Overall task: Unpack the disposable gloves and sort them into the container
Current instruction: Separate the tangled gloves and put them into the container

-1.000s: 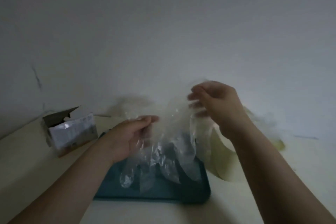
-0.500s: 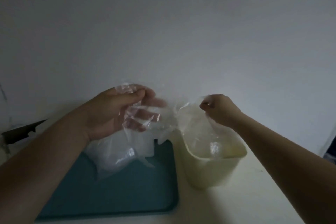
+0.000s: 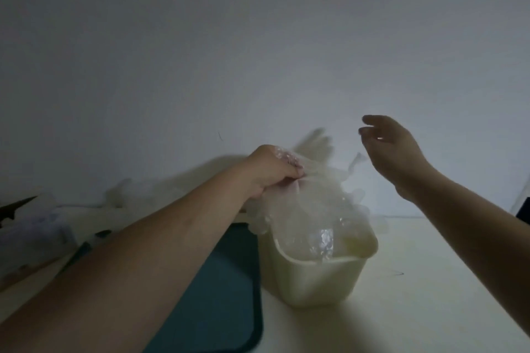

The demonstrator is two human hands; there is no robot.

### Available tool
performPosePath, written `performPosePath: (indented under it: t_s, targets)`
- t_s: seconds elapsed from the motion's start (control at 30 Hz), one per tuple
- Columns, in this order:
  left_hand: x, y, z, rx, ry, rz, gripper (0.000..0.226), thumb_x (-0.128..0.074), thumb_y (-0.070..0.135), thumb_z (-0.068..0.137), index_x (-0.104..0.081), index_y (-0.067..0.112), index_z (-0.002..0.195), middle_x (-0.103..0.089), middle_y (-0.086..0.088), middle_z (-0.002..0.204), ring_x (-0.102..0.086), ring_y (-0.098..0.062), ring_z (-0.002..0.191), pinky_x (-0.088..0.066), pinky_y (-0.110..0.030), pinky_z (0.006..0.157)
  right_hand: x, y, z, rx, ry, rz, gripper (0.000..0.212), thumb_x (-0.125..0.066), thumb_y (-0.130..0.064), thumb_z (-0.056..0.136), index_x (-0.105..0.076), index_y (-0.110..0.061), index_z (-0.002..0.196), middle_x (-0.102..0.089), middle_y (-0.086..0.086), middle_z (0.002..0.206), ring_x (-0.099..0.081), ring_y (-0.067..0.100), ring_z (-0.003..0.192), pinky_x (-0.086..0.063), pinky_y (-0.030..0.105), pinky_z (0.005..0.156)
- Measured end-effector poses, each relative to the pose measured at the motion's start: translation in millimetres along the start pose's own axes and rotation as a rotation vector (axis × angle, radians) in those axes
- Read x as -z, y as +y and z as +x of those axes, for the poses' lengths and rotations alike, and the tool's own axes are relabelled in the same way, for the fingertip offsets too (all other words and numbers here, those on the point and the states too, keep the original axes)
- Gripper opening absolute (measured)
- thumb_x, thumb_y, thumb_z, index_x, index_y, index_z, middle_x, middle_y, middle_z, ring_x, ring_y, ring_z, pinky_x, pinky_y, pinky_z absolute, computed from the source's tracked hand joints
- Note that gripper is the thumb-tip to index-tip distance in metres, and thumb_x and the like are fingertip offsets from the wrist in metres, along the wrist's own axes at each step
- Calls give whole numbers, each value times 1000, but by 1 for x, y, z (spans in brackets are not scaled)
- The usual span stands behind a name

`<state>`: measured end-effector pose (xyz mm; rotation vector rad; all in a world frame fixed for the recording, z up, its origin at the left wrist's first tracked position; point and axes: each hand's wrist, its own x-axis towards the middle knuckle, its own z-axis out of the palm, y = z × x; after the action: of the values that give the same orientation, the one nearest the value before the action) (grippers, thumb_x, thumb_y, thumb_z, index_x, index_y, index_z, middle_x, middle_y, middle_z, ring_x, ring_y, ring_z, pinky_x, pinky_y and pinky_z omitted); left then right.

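The left hand (image 3: 272, 170) grips gloves (image 3: 315, 203) over container (image 3: 315, 281) beside teal tray (image 3: 229, 295).

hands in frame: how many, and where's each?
2. The left hand grips the clear gloves above the cream container, near its left edge. The right hand hangs open in the air, up and right of it, holding nothing.

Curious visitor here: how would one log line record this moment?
left hand: grips clear gloves over cream container | right hand: open, raised, empty
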<state>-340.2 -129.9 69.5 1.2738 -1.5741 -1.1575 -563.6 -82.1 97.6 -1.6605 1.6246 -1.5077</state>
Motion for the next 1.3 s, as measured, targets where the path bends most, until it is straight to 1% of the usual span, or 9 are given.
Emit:
performPosePath:
  t_s: [0.2, 0.37, 0.53, 0.6, 0.73, 0.9, 0.97, 1.17, 1.3]
  targets:
    - [-25, -18, 9, 22, 219, 183, 11, -77, 1, 85, -76, 8, 93, -77, -10, 89, -73, -24, 75, -62, -33, 67, -22, -23, -44, -136, -630, -286, 56, -49, -55, 102, -46, -29, 151, -57, -1, 145, -60, 20, 123, -50, 41, 107]
    - [-18, -25, 6, -9, 311, 121, 29, -59, 2, 96, -72, 17, 117, -68, -1, 116, -64, -21, 105, -57, -34, 91, -65, -31, -62, 3, -846, -706, 73, -46, -47, 106, -1, -36, 164, -35, 2, 165, -45, 28, 144, -38, 40, 115]
    - [19, -32, -14, -52, 389, 52, 33, -67, 9, 94, -67, 17, 127, -66, 1, 120, -61, -9, 98, -49, -20, 74, -99, -1, -51, -41, -1005, -841, 53, -40, -48, 107, -33, -35, 158, -47, 3, 156, -52, 28, 134, -40, 42, 116]
    - [34, -38, -26, -56, 372, 70, 29, -69, 12, 93, -69, 20, 121, -68, 1, 117, -65, -15, 103, -56, -27, 87, -107, 6, -52, -39, -1060, -925, 49, -43, -46, 106, -46, -30, 152, -56, 1, 146, -56, 24, 128, -41, 39, 113]
    - [57, -47, -57, -59, 330, 114, 16, -73, 12, 92, -74, 22, 105, -75, 1, 105, -71, -19, 102, -59, -40, 99, -120, 16, -54, -9, -1022, -1073, 53, -47, -49, 102, -49, -30, 151, -56, 2, 145, -54, 27, 129, -42, 44, 111]
    - [87, -69, -98, -137, 278, 327, 11, -74, 13, 93, -76, 24, 92, -75, 11, 94, -70, -3, 88, -52, -15, 79, -108, -10, -57, 49, -898, -1113, 56, -56, -44, 100, -49, -22, 151, -54, 3, 147, -56, 25, 128, -46, 40, 110]
    - [107, -89, -108, -164, 274, 538, 11, -73, 18, 93, -74, 29, 89, -73, 15, 99, -68, -2, 94, -54, -21, 87, -98, -33, -59, 126, -765, -1125, 49, -54, -44, 102, -53, -22, 146, -58, 2, 143, -59, 25, 125, -48, 40, 106]
    - [136, -134, -124, -45, 174, 1021, 38, -70, 29, 95, -66, 19, 132, -43, -4, 160, -39, -24, 148, -33, -35, 117, -131, -92, -92, 340, -527, -915, 24, -54, -23, 92, -70, -25, 110, -68, -2, 105, -66, 24, 92, -53, 34, 78]
    - [142, -158, -132, -17, 151, 964, 48, -68, 20, 92, -62, 13, 139, -55, -8, 149, -55, -29, 133, -48, -39, 108, -184, -79, -117, 305, -652, -572, 27, -56, -18, 92, -75, -25, 109, -73, -4, 111, -69, 22, 100, -57, 34, 87]
